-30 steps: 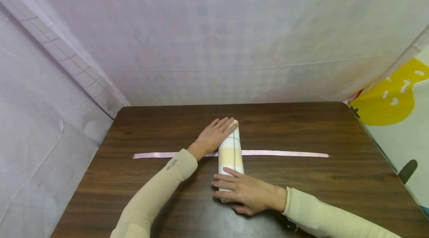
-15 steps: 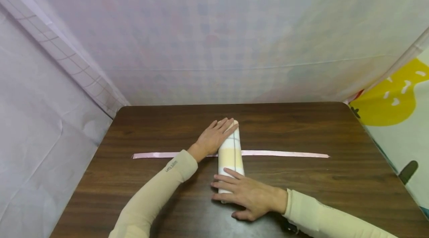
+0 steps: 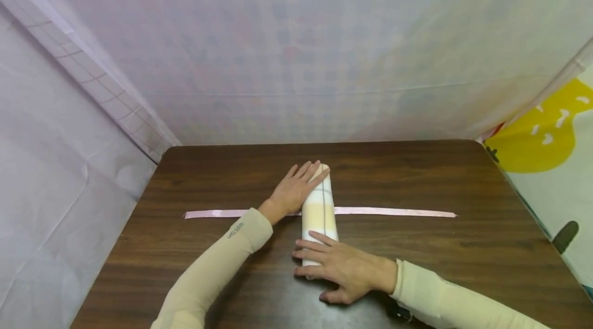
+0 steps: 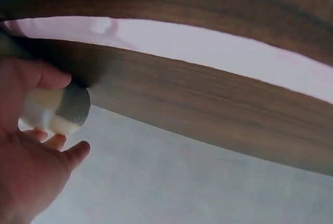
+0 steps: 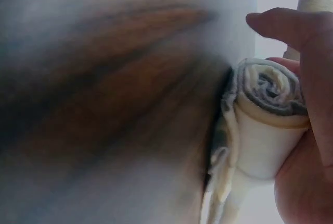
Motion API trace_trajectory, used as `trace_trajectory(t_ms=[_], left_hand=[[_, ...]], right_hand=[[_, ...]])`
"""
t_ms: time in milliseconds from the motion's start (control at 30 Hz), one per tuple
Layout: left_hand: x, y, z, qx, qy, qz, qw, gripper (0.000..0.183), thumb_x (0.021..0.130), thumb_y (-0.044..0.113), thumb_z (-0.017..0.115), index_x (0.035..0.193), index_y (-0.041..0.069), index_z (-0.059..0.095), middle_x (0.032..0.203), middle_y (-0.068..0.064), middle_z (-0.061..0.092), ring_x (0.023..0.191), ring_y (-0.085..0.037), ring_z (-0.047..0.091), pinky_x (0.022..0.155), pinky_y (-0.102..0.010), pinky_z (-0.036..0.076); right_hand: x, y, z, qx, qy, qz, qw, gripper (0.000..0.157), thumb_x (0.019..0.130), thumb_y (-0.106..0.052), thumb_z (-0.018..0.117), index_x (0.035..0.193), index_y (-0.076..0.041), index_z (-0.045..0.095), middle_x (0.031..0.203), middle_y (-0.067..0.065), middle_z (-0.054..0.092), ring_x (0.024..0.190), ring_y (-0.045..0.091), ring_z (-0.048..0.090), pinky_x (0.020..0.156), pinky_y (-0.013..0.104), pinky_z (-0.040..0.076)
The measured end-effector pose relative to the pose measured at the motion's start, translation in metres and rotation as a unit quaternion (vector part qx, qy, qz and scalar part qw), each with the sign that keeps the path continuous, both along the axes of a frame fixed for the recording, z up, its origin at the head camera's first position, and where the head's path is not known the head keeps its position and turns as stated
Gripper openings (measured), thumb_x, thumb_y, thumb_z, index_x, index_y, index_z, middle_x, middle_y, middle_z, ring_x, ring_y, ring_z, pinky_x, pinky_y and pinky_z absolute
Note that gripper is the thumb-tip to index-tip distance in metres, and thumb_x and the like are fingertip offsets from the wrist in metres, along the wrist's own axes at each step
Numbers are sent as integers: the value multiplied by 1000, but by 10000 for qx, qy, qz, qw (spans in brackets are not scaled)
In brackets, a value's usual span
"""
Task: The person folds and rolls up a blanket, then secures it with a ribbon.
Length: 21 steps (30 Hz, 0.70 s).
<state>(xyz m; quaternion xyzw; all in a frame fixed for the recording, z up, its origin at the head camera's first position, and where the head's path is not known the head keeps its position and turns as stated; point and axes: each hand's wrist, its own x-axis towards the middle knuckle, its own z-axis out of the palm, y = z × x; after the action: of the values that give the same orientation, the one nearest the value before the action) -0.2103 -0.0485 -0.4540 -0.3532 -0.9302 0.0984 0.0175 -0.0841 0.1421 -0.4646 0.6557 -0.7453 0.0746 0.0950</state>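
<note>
A rolled towel (image 3: 319,215), white and pale yellow with thin grey lines, lies lengthwise on the brown table. My left hand (image 3: 294,190) rests over its far end with fingers laid out straight. Across the near end lies my right hand (image 3: 345,270), fingers spread over the roll and thumb off to the side. In the right wrist view the spiral end of the towel (image 5: 268,88) shows, with a loose layer along one side. The left wrist view shows the far end of the towel (image 4: 57,109) beside the left thumb and fingers.
A pink ribbon (image 3: 394,211) stretches sideways across the wood-grain table (image 3: 417,174), passing beneath the towel. Behind the table hangs a pale checked cloth (image 3: 296,61). White sheeting (image 3: 46,164) stands at the left, and a cloth with a yellow print (image 3: 537,138) at the right.
The right hand's thumb and fingers have spread slightly, the thumb shifting a little toward the near edge. The left hand and the towel stay nearly in place.
</note>
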Motion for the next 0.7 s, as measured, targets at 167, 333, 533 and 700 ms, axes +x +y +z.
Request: trace_trajectory(t_ms=[167, 333, 533, 700], left_hand=[[4, -10, 7, 294, -329, 30, 9990, 109, 85, 33, 79, 161, 19, 1, 166, -14, 8, 150, -31, 19, 119, -50, 24], [10, -27, 18, 1103, -740, 116, 9911, 80, 97, 16, 61, 160, 14, 12, 161, -14, 27, 146, -31, 31, 116, -50, 30], [17, -56, 26, 2608, -1824, 408, 9471, 57, 99, 13, 58, 152, 4, 36, 144, -16, 51, 131, -30, 50, 108, -45, 42], [21, -79, 22, 3384, -2376, 488, 9092, 40, 98, 13, 62, 134, -2, 57, 123, -17, 65, 111, -29, 64, 95, -43, 51]], right_hand=[[-7, 5, 14, -318, -543, -139, 9979, 66, 91, -51, 64, 144, -16, 50, 154, 14, 41, 144, 38, 32, 114, 55, 27], [-28, 23, 30, -1285, -938, -707, 9847, 62, 94, -43, 65, 143, -9, 50, 148, 17, 46, 137, 37, 41, 111, 54, 32], [-59, 54, 35, -2262, -2491, -1818, 9240, 54, 89, -13, 74, 138, -7, 53, 122, 5, 65, 115, 22, 60, 98, 44, 48], [-83, 79, 23, -2496, -3295, -2935, 8620, 33, 89, -7, 73, 122, -7, 64, 101, 7, 71, 94, 19, 66, 82, 40, 54]])
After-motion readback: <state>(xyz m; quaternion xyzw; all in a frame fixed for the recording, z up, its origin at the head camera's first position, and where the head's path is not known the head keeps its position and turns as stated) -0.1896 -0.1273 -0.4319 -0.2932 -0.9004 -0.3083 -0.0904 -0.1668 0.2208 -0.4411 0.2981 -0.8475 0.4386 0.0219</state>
